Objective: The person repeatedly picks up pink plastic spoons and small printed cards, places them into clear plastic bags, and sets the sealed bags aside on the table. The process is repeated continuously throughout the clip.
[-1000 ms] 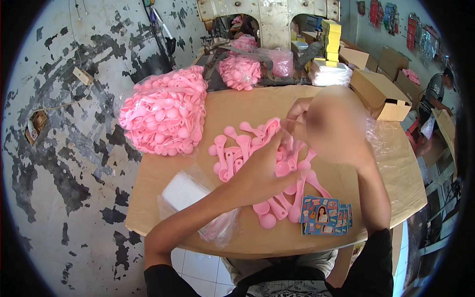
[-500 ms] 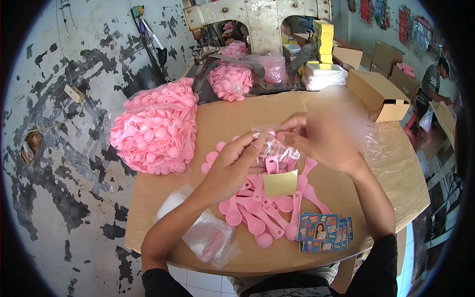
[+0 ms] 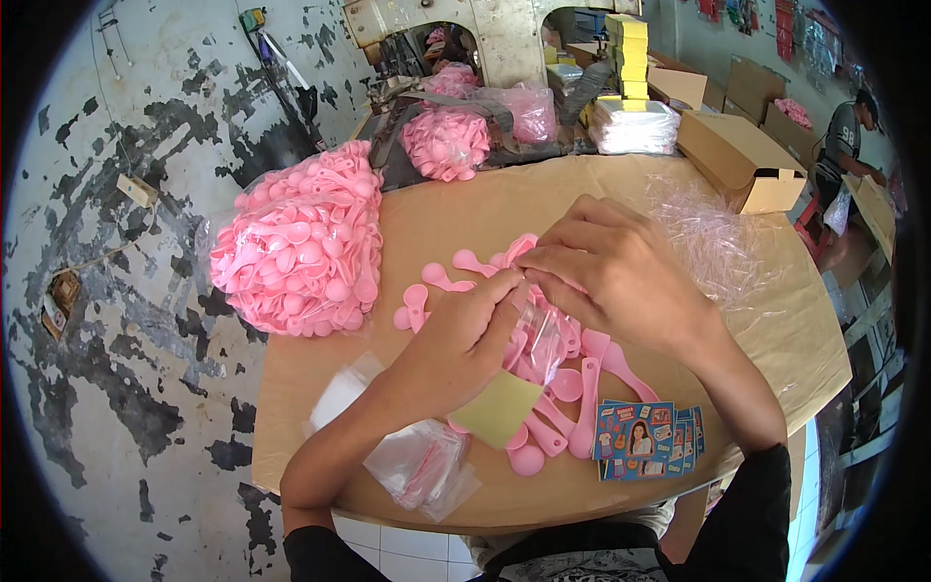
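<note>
Hands (image 3: 621, 276) pinching clear bag (image 3: 540, 341), pink spoons (image 3: 585, 412) beneath

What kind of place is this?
It looks like a small packing workshop: loose pink plastic scoops and a pile of flat, clear plastic pouches lie out, with a long brown cardboard box beyond them.

I see small lettering: blue cards (image 3: 635, 441), table's (image 3: 776, 339) near edge | digits: co-worker's grey shirt (image 3: 842, 136)
</note>
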The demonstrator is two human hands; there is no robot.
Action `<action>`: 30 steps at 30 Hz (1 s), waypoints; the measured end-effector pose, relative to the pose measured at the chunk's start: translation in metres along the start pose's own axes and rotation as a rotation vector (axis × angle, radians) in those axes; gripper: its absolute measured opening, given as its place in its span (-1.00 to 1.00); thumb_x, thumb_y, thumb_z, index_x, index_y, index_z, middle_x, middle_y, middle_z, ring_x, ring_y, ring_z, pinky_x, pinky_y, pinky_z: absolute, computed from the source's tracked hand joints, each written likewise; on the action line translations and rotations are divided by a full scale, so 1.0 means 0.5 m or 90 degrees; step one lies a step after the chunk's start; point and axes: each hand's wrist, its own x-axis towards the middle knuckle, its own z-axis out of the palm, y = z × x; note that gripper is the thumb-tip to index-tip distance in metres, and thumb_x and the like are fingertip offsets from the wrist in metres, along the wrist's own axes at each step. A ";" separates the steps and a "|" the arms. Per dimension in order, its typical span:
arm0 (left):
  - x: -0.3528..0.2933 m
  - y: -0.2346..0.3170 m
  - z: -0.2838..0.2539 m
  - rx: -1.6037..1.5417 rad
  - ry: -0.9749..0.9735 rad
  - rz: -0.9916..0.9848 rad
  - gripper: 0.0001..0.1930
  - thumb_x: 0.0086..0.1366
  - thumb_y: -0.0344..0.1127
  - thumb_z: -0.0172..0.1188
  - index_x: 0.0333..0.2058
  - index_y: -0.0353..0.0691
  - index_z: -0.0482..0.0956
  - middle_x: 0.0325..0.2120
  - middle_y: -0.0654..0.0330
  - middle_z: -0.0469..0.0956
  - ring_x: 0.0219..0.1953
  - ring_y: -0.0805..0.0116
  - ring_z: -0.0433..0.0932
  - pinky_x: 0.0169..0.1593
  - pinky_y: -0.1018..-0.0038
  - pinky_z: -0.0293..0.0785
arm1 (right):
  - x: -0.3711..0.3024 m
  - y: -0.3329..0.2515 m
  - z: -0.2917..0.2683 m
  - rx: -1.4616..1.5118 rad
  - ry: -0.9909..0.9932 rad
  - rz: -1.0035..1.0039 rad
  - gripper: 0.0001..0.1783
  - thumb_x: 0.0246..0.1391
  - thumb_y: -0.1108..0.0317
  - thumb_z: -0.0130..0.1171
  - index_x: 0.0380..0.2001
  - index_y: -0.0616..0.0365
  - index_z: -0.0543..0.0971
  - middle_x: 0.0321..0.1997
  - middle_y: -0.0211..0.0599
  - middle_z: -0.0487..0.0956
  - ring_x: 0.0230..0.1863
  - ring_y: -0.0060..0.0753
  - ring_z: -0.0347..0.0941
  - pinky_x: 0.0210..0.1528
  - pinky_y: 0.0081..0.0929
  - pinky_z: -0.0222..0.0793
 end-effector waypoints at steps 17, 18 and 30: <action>0.029 -0.025 0.010 -0.448 -0.006 -0.051 -0.56 0.49 -0.09 -0.30 0.05 -0.38 0.30 -0.06 -0.11 0.51 -0.13 0.18 0.62 -0.13 0.34 0.62 | -0.152 0.331 -0.122 0.621 -0.251 0.466 -0.80 0.02 0.32 0.09 -0.32 0.20 0.53 -0.52 -0.38 0.54 -0.45 -0.55 0.45 -0.29 -0.60 0.36; 0.029 -0.031 0.008 -0.435 0.008 -0.059 -0.56 0.49 -0.10 -0.29 0.04 -0.38 0.30 -0.05 -0.09 0.51 -0.14 0.21 0.62 -0.13 0.35 0.62 | -0.186 0.359 -0.107 0.407 -0.379 0.571 -0.73 -0.02 0.33 0.14 -0.24 0.22 0.54 -0.45 -0.32 0.57 -0.42 -0.48 0.47 -0.30 -0.56 0.36; 0.018 -0.020 0.018 -0.391 0.115 -0.043 -0.60 0.48 -0.11 -0.22 0.05 -0.29 0.36 -0.05 0.03 0.51 -0.18 0.41 0.60 -0.22 0.55 0.61 | -0.012 0.015 -0.023 0.583 -0.323 0.420 -0.68 0.16 0.42 0.17 -0.01 0.26 0.51 -0.27 -0.39 0.60 -0.29 -0.71 0.46 -0.25 -0.67 0.41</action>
